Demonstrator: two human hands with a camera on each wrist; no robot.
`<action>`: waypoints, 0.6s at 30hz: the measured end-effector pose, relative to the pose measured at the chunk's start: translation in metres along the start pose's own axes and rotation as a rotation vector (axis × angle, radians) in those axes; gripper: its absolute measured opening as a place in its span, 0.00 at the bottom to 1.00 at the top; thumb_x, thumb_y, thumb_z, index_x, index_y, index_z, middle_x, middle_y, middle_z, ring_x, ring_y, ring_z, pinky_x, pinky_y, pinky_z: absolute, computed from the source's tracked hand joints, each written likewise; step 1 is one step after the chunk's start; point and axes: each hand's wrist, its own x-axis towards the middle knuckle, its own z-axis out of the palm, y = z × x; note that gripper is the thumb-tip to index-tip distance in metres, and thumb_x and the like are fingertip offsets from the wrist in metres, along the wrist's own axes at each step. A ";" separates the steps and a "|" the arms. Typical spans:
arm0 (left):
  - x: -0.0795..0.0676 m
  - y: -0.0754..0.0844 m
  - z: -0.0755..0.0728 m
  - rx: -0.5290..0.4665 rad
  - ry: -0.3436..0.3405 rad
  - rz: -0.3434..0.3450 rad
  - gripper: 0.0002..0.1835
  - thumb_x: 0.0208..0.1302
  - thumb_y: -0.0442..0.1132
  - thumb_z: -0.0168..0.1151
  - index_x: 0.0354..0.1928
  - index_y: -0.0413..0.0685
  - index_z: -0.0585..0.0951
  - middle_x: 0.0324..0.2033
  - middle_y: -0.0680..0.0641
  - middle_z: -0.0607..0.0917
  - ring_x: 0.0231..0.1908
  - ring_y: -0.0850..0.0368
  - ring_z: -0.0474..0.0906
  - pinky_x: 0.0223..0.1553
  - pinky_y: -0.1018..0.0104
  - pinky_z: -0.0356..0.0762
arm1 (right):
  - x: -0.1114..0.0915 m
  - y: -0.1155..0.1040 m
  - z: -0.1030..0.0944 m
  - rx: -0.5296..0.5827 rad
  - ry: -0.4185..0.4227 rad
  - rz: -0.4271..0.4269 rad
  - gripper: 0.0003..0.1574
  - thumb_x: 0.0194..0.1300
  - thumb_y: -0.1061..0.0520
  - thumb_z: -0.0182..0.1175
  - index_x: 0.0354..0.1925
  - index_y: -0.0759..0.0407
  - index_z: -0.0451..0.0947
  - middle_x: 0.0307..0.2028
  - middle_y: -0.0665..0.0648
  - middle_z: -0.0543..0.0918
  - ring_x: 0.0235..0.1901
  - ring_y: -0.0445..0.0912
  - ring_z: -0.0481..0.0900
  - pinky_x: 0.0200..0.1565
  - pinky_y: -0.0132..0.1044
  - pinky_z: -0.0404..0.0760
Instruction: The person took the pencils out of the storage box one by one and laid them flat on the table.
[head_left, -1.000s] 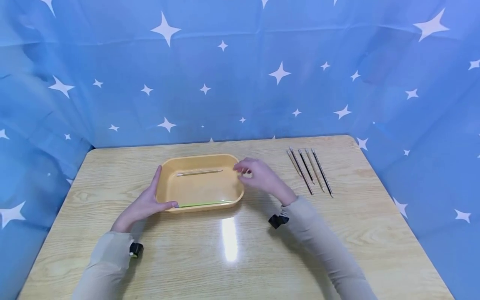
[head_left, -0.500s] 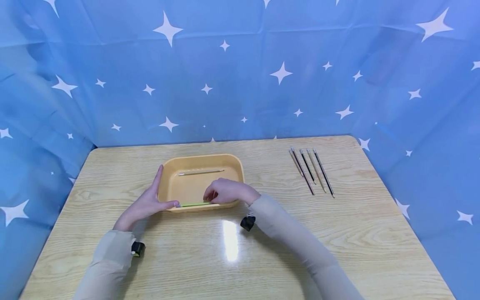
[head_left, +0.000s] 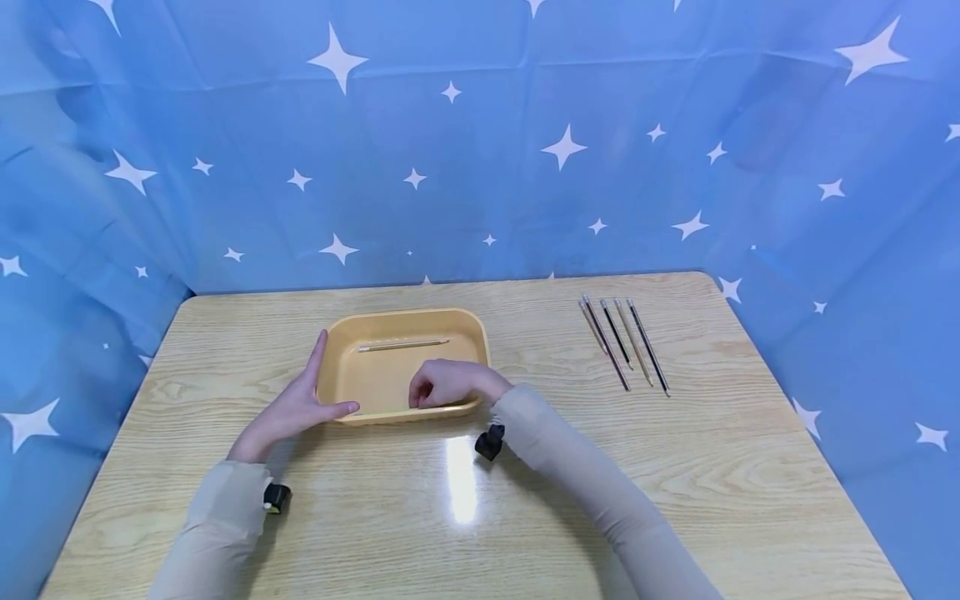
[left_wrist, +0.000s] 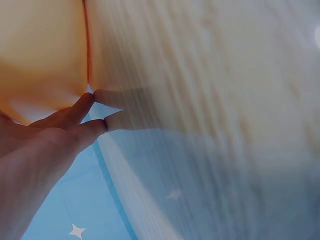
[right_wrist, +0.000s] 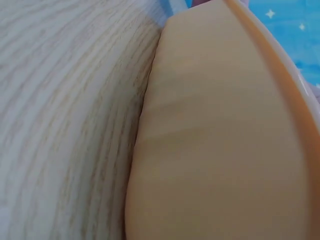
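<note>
In the head view a shallow yellow-orange plastic tray (head_left: 406, 315) sits left of the table's middle. My left hand (head_left: 294, 406) holds steady at its front left corner, thumb at the front rim and straight fingers along the left side. The left wrist view shows that hand's fingers (left_wrist: 85, 107) against the tray's outer wall. My right hand (head_left: 450, 383) reaches inside, fingers curled down at the front wall, pinching a green pencil that is now mostly hidden. A light wooden pencil (head_left: 403, 345) lies across the tray's back part. The right wrist view shows mainly the tray's outer wall (right_wrist: 215, 125).
Several pencils (head_left: 617, 333), dark and light wood, lie side by side at the table's back right. The wooden table (head_left: 360, 533) carries a bright light reflection in front of the tray. A blue cloth with white stars (head_left: 480, 183) stands behind and at both sides.
My right hand has come from the tray's right rim to the middle of its front wall. The green pencil there has sunk lower, mostly out of sight. My left hand stays put.
</note>
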 end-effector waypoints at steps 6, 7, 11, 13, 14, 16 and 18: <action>0.001 0.000 0.001 0.004 -0.001 0.004 0.67 0.54 0.41 0.74 0.74 0.55 0.26 0.74 0.39 0.35 0.71 0.35 0.40 0.66 0.38 0.45 | -0.001 0.005 0.001 0.098 0.025 0.005 0.10 0.62 0.70 0.56 0.38 0.64 0.82 0.30 0.49 0.82 0.31 0.37 0.76 0.37 0.27 0.76; 0.001 0.000 0.001 0.002 -0.002 0.004 0.67 0.54 0.41 0.74 0.74 0.55 0.26 0.74 0.39 0.35 0.71 0.35 0.40 0.66 0.38 0.45 | -0.002 0.005 0.000 0.121 0.034 0.007 0.09 0.62 0.70 0.56 0.38 0.65 0.82 0.30 0.49 0.82 0.31 0.38 0.76 0.38 0.28 0.76; 0.002 0.001 0.001 -0.012 -0.004 0.012 0.66 0.55 0.40 0.73 0.74 0.53 0.26 0.74 0.38 0.36 0.71 0.34 0.42 0.66 0.38 0.46 | -0.008 0.003 -0.005 0.200 0.112 0.000 0.08 0.63 0.69 0.59 0.41 0.67 0.80 0.32 0.53 0.83 0.34 0.43 0.79 0.40 0.32 0.78; 0.002 0.001 0.001 -0.017 -0.005 0.015 0.66 0.55 0.40 0.73 0.74 0.53 0.26 0.74 0.38 0.35 0.71 0.35 0.41 0.66 0.38 0.45 | -0.012 0.002 -0.009 0.210 0.166 -0.015 0.08 0.63 0.68 0.60 0.42 0.67 0.80 0.34 0.56 0.84 0.35 0.44 0.80 0.41 0.33 0.78; 0.002 0.000 0.001 -0.014 -0.006 0.015 0.66 0.55 0.40 0.73 0.74 0.52 0.26 0.74 0.38 0.35 0.71 0.35 0.40 0.66 0.38 0.44 | -0.015 0.002 -0.012 0.207 0.193 -0.027 0.08 0.63 0.68 0.60 0.42 0.68 0.80 0.34 0.58 0.84 0.36 0.45 0.80 0.41 0.33 0.78; 0.002 0.000 0.001 -0.005 -0.007 0.015 0.66 0.55 0.40 0.73 0.74 0.52 0.26 0.74 0.39 0.34 0.71 0.35 0.39 0.66 0.38 0.43 | -0.019 0.001 -0.018 0.209 0.241 -0.045 0.09 0.63 0.67 0.61 0.43 0.68 0.80 0.36 0.60 0.84 0.37 0.45 0.80 0.41 0.33 0.78; 0.002 0.000 0.000 0.008 -0.007 0.014 0.66 0.55 0.40 0.73 0.74 0.51 0.26 0.74 0.40 0.32 0.71 0.35 0.37 0.66 0.37 0.42 | -0.025 0.001 -0.024 0.226 0.289 -0.063 0.11 0.63 0.67 0.61 0.44 0.69 0.79 0.36 0.61 0.83 0.37 0.46 0.80 0.41 0.33 0.78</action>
